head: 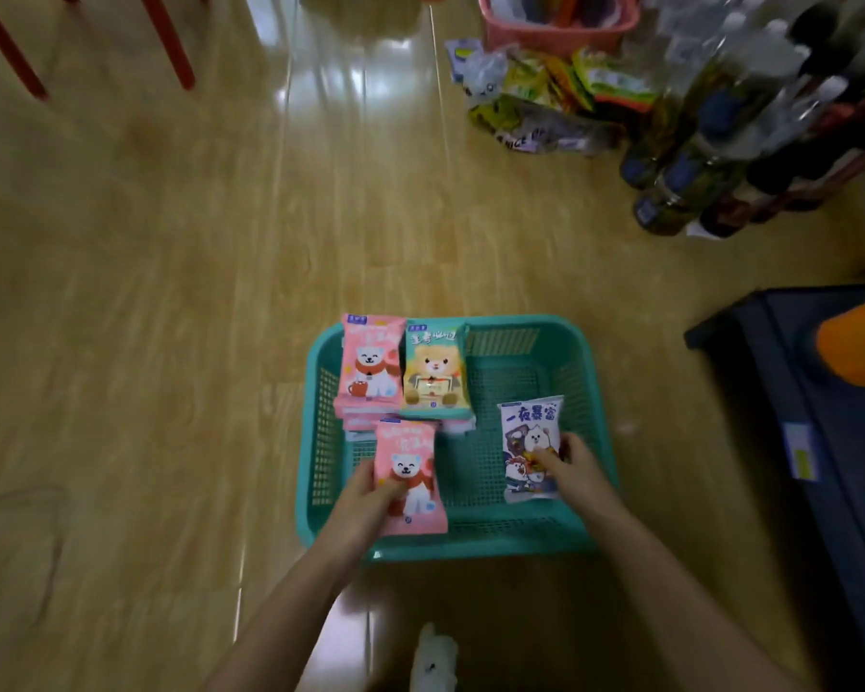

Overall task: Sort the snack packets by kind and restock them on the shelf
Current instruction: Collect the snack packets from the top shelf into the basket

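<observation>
Left hand [365, 496] gripping pink packet [413, 467], right hand [575, 467] fingers pinching white packet [528, 432], print blurred

Floor [171, 292]: glossy, smooth wood-look planks with strong reflections. Teal basket [515, 322]: matt plastic, perforated mesh walls. Inside teal basket, pink packet [405, 452] and blue-white packet [528, 427]: smooth printed film, slight sheen. Beyond teal basket, pink basket [530, 37]: plastic.

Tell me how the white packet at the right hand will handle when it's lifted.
The white packet is probably light: the right hand holds it by fingertips at one edge. It looks like a glossy film pouch, so it likely flexes and may slip in a loose pinch. Being flat, resting in the teal basket, it should slide rather than roll.
</observation>
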Demonstrator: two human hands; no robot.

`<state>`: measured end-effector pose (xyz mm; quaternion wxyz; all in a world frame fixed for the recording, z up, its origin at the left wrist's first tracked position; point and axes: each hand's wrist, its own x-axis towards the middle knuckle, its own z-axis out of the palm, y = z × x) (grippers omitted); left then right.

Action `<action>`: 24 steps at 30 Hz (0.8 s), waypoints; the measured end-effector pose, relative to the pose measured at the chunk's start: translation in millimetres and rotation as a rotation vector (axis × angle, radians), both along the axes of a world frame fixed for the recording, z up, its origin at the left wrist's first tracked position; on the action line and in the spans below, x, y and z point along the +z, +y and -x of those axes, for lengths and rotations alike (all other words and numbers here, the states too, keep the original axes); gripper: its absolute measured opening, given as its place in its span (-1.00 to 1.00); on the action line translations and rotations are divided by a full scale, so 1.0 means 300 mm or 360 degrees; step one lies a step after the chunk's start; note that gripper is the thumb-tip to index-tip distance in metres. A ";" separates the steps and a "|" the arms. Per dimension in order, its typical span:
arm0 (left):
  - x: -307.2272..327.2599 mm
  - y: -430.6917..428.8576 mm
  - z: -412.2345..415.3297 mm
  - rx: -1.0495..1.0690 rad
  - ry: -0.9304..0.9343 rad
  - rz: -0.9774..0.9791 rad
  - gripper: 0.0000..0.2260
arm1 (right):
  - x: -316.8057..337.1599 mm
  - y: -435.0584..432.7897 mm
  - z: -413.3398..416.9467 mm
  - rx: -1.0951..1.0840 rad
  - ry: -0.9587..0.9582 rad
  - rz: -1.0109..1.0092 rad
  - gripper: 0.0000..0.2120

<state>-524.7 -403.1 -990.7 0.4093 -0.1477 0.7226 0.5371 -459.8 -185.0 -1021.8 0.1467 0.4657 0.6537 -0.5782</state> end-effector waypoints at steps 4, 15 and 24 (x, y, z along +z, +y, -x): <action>-0.160 -0.005 -0.003 -0.0110 0.0027 0.0025 -0.85 | -0.205 0.010 0.015 0.0100 -0.0092 -0.0103 -0.65; -0.355 0.039 -0.054 -0.0301 0.0086 0.0136 -0.75 | -0.364 0.031 -0.031 0.0814 -0.0475 -0.0906 -0.65; -0.426 0.169 -0.032 -0.0722 0.0093 0.0256 -0.79 | -0.364 0.022 -0.044 0.1022 -0.0533 -0.1166 -0.72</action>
